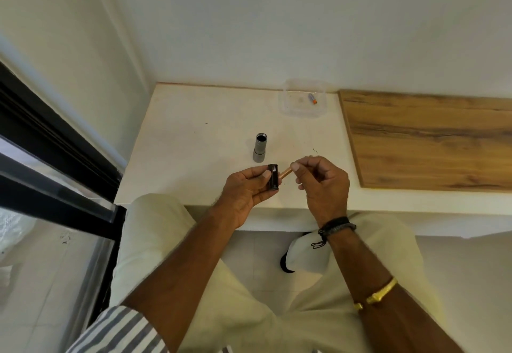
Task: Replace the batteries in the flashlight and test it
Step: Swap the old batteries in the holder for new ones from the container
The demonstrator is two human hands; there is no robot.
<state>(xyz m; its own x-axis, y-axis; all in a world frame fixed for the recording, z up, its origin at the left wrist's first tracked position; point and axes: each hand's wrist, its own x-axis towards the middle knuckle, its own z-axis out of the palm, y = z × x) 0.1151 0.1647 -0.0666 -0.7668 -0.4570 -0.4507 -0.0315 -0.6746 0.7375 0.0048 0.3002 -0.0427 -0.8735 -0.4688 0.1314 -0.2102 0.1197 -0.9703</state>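
Pinching a copper-coloured battery [286,172] between right thumb and forefinger, right hand [321,183] close beside the black battery holder [273,179] clamped in the left hand [243,190]. Best keep the holder steady, line the battery up with an empty slot, mind polarity, press flat. Beyond: open flashlight body [260,147] standing on the white table [194,136]; farther, a clear tray [293,103] holding another battery [313,98].

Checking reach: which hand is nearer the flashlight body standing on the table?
Left. The left hand is just below the flashlight body; the right hand is farther right.
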